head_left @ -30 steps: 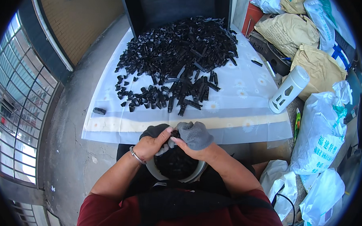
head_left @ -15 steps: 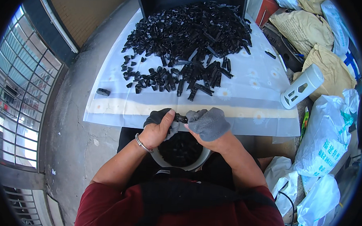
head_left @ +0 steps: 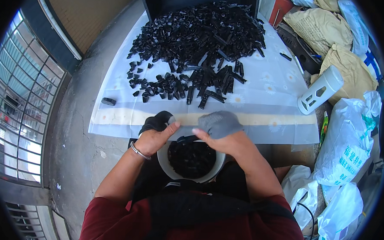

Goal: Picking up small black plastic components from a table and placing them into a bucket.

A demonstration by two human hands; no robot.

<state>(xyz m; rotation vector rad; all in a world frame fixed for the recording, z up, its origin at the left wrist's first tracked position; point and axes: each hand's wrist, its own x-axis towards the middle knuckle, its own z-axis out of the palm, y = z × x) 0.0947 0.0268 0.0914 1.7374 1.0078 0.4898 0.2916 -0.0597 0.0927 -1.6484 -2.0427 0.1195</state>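
Note:
Over the near edge of the table, my left hand (head_left: 157, 129) and my right hand (head_left: 220, 129) are held apart with thumbs pointing toward each other. Both wear grey and black work gloves that leave the thumbs bare. No part shows in either hand; the right glove is smeared by motion. Just below and between them, a black plastic clip-like part (head_left: 187, 139) is at the far rim of a white bucket (head_left: 219, 164). Black parts (head_left: 192, 160) fill much of the bucket, which sits between my legs.
A large heap of small black plastic parts (head_left: 200, 39) covers the far table, spilling from a black bin (head_left: 197, 6). One lone black part (head_left: 109, 101) lies at left. A white perforated cylinder (head_left: 321, 90) leans at right, near stuffed sacks (head_left: 345, 144). A barred window (head_left: 23, 99) is at left.
My hands have moved apart, the left one leftward. The black part held between them has been let go and is now lower, at the bucket.

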